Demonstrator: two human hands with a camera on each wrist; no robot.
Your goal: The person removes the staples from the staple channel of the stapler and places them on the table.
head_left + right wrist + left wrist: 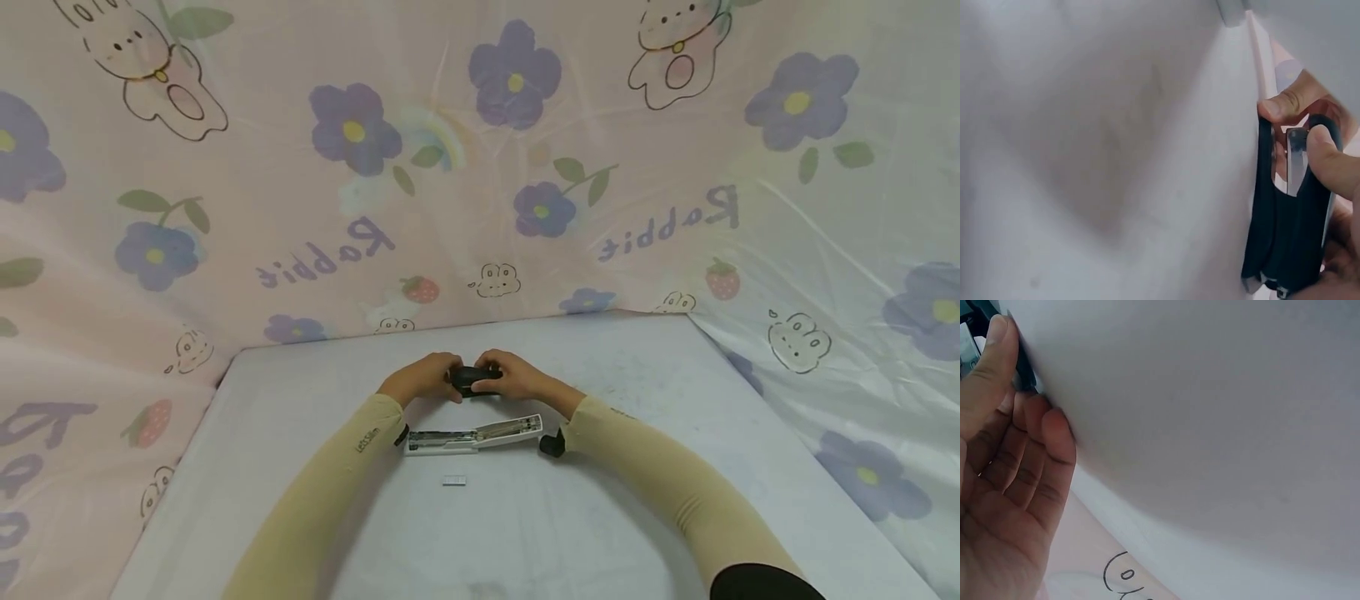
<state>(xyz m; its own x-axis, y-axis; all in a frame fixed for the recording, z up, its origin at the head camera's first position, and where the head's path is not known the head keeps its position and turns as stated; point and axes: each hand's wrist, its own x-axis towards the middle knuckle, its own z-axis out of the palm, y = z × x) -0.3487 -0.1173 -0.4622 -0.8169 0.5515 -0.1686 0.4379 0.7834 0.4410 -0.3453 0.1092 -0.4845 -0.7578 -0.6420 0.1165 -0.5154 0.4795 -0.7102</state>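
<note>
A black stapler (pixel 467 379) is between my two hands near the middle of the table. My left hand (pixel 424 377) pinches one end of it, its thumb on the stapler's base in the right wrist view. My right hand (pixel 519 377) grips the upper arm of the stapler (pixel 1297 231), thumb pressed near the tip. A gap shows between arm and base, with a metal strip inside. Only a dark edge of the stapler (pixel 1024 369) is visible in the left wrist view, behind the left thumb and fingertips.
Closer to me lies a white stapler (pixel 442 450), swung open, between my forearms. A small silvery strip, like staples (pixel 453 481), lies in front of it. Patterned cloth (pixel 450 208) hangs behind the white table (pixel 300 367).
</note>
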